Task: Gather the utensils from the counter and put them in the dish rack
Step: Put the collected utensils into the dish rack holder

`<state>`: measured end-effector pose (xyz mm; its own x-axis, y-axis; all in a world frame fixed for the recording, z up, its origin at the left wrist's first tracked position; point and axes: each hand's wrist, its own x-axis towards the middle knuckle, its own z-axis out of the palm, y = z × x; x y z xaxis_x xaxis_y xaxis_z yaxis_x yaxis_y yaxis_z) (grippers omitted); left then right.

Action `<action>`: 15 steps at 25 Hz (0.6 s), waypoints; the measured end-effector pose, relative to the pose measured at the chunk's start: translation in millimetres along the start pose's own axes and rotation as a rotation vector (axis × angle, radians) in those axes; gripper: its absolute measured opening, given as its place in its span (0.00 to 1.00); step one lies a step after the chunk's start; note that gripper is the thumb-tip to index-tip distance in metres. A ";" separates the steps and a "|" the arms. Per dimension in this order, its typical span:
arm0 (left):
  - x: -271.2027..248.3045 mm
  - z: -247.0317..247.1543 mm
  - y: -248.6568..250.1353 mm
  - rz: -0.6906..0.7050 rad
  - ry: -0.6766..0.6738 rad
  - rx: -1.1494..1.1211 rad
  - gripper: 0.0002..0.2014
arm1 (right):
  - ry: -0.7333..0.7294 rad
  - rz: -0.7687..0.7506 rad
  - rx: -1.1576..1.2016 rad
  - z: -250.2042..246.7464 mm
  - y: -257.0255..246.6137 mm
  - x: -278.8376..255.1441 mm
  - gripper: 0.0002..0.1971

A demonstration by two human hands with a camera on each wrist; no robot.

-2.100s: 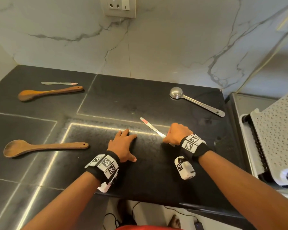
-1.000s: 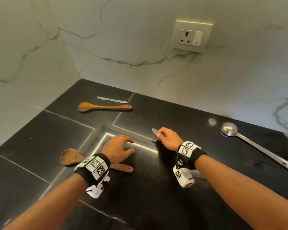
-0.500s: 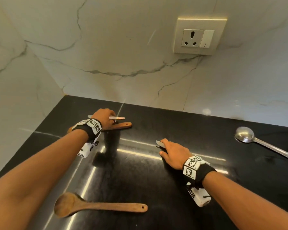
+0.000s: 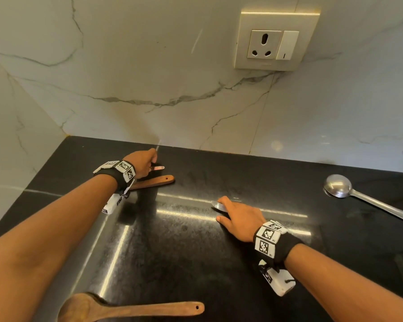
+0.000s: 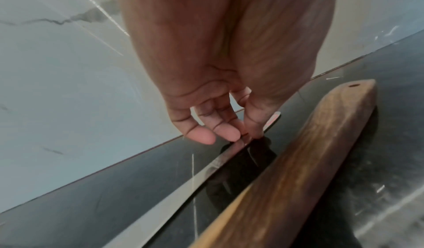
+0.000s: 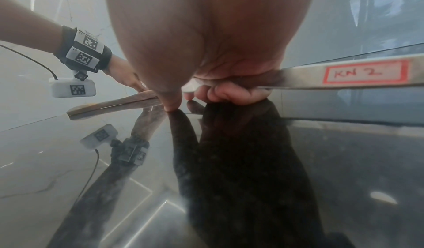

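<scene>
Knives mostly hidden: left hand (image 4: 142,165) pinches one (image 5: 201,177), right hand (image 4: 239,218) clenches another (image 6: 344,76)

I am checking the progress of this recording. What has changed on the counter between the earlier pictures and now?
The left hand left the front of the counter, reached to the back left and now pinches the far metal knife beside the wooden spatula. The right hand still grips its labelled knife. Both wooden utensils and the steel ladle lie untouched.
</scene>
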<state>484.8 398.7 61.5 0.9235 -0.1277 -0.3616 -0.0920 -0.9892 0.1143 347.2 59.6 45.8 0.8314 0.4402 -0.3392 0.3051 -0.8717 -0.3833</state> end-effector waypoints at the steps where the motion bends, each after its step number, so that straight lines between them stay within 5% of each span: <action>1: -0.6 0.3 2.0 0.002 -0.009 0.006 0.14 | -0.003 0.001 0.006 -0.5 -0.7 0.0 0.22; 9: -2.2 2.3 4.6 0.015 -0.066 -0.071 0.14 | 0.001 0.007 0.037 -0.3 -2.3 0.4 0.20; 15: -8.4 11.1 -2.4 -0.020 0.038 0.011 0.17 | -0.001 0.012 0.039 -0.6 -3.2 0.2 0.19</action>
<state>473.2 401.3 54.0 0.9385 -0.1057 -0.3287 -0.0778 -0.9922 0.0969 346.7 62.5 47.4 0.8345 0.4297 -0.3451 0.2762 -0.8680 -0.4127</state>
